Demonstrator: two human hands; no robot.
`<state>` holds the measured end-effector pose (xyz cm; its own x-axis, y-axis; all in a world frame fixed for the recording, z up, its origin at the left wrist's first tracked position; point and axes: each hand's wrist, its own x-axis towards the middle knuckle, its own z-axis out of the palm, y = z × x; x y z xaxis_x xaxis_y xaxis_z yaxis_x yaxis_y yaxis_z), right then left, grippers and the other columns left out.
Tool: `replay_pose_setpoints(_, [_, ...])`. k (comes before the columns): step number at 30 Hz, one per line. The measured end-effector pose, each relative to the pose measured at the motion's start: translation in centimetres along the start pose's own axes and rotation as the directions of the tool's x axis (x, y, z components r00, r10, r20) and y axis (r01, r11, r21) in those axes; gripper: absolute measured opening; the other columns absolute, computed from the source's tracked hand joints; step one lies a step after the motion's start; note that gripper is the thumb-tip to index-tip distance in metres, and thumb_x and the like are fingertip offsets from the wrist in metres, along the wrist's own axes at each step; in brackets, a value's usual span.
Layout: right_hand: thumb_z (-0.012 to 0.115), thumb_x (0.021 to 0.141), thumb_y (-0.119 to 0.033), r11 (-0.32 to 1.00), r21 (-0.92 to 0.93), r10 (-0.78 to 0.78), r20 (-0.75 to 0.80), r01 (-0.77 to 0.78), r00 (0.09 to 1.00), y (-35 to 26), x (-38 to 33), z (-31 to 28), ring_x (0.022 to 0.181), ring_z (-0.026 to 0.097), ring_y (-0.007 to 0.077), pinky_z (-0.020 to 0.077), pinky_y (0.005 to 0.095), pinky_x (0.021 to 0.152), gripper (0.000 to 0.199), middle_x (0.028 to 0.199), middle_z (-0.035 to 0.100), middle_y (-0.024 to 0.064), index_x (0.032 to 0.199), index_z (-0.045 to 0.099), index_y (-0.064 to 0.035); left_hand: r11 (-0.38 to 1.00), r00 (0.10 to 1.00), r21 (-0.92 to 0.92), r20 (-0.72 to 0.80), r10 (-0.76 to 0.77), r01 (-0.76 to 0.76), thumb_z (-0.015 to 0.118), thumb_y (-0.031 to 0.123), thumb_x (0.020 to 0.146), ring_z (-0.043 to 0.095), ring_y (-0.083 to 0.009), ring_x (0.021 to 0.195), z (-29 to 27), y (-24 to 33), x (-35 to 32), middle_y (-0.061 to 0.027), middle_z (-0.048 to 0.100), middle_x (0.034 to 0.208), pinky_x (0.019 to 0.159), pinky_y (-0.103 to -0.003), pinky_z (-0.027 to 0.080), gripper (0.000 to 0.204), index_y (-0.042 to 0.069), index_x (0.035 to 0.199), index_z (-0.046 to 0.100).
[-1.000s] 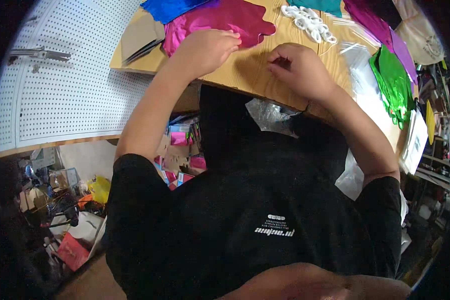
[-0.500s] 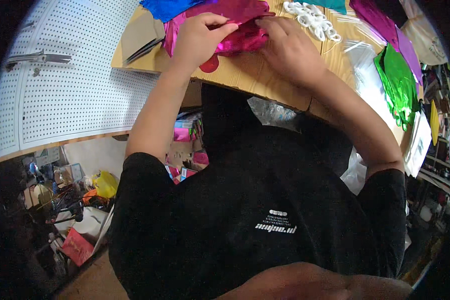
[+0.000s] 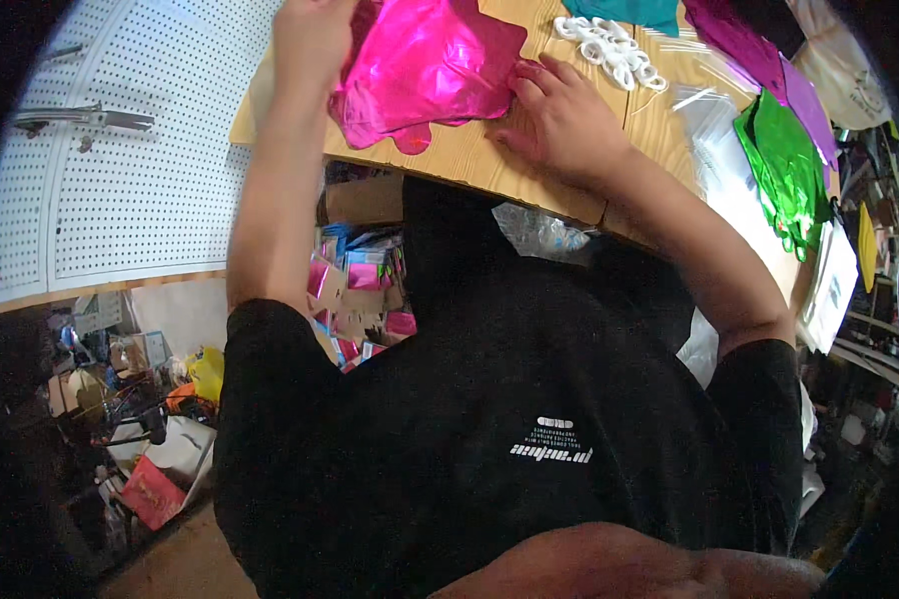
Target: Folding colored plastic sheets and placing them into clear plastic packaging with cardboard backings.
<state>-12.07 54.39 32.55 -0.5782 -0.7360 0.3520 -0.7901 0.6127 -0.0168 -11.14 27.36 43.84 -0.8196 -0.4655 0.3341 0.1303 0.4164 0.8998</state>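
A shiny pink foil balloon (image 3: 425, 60), flat and creased, lies on the wooden table in front of me. A darker pink foil layer (image 3: 501, 40) shows beneath its right side. My left hand (image 3: 315, 45) is at the balloon's upper left, near the top of the picture; its fingers are hidden there. At the balloon's right edge rests my right hand (image 3: 574, 120), palm down. Its fingertips touch or nearly touch the foil, and the thumb is spread apart toward me.
White rings (image 3: 614, 50) lie in a heap beyond my right hand. Teal foil (image 3: 634, 12), purple foil (image 3: 739, 45) and green foil (image 3: 789, 170) sit along the far and right sides, near clear plastic sleeves (image 3: 714, 140). A white pegboard (image 3: 150, 190) stands left of the table (image 3: 469, 165).
My left hand has moved up and left, away from the pinch near the middle. The bright pink balloon now lies spread out over the darker foil. My right hand has shifted slightly nearer.
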Motion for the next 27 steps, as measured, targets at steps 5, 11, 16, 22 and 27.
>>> replay_pose_setpoints(5, [0.067, 0.095, -0.050, 0.997, 0.077, -0.022, -0.057, 0.027, 0.998, -0.3, 0.1, 0.0, 0.136, 0.051, 0.0390, 0.0383, 0.0450, 0.118, 0.066, 0.144, 0.058, 0.0211, 0.134, 0.061, 0.0029, 0.990, 0.993, -0.106, -0.083, 0.081, -0.089, 0.066, 0.020, 0.104, 0.059, -0.0138, 0.064, -4.4, 1.2, 4.8, -0.0035, 0.067, 0.079, 0.061, -0.030, 0.050, 0.023, -0.001, 0.095, 0.069])
replay_pose_setpoints(11, [0.067, 0.094, -0.049, 0.996, 0.094, 0.014, -0.046, -0.010, 0.999, -0.6, -0.3, -0.2, 0.134, 0.052, 0.0388, 0.0395, 0.0447, 0.117, 0.068, 0.143, 0.058, 0.0226, 0.136, 0.059, 0.0041, 0.940, 0.977, -0.297, -0.177, 0.118, -0.167, 0.072, 0.016, 0.099, 0.063, -0.0131, 0.062, -9.5, 3.4, 9.4, -0.0033, 0.070, 0.083, 0.052, -0.028, 0.048, 0.016, 0.002, 0.104, 0.069])
replay_pose_setpoints(16, [0.067, 0.095, -0.049, 0.997, 0.075, -0.010, -0.043, 0.013, 0.999, -0.4, -0.3, -0.2, 0.134, 0.053, 0.0391, 0.0406, 0.0449, 0.116, 0.067, 0.143, 0.058, 0.0235, 0.135, 0.059, 0.0045, 0.917, 0.898, -0.193, -0.350, 0.267, -0.348, 0.069, 0.017, 0.101, 0.062, -0.0128, 0.063, -9.9, 6.3, 8.6, -0.0031, 0.069, 0.082, 0.056, -0.029, 0.049, 0.018, -0.001, 0.102, 0.069])
replay_pose_setpoints(22, [0.067, 0.095, -0.049, 0.995, 0.100, 0.007, -0.023, -0.005, 1.000, -0.5, -0.3, -0.4, 0.133, 0.053, 0.0397, 0.0418, 0.0452, 0.115, 0.068, 0.144, 0.057, 0.0237, 0.134, 0.059, 0.0051, 0.802, 0.782, -0.158, -0.392, 0.484, -0.576, 0.066, 0.015, 0.103, 0.062, -0.0137, 0.065, -10.4, 7.8, 7.5, -0.0040, 0.069, 0.082, 0.059, -0.030, 0.051, 0.017, -0.002, 0.103, 0.069])
replay_pose_setpoints(27, [0.073, 0.093, -0.040, 0.987, 0.161, 0.013, -0.074, -0.001, 0.997, -0.8, -0.9, -1.1, 0.134, 0.052, 0.0403, 0.0421, 0.0452, 0.115, 0.063, 0.147, 0.054, 0.0240, 0.134, 0.058, 0.0050, 0.827, 0.812, 0.337, -0.229, 0.537, -0.451, 0.076, 0.019, 0.097, 0.072, -0.0170, 0.076, -4.9, 7.8, -2.9, -0.0078, 0.077, 0.089, 0.068, -0.031, 0.058, 0.022, 0.001, 0.109, 0.075])
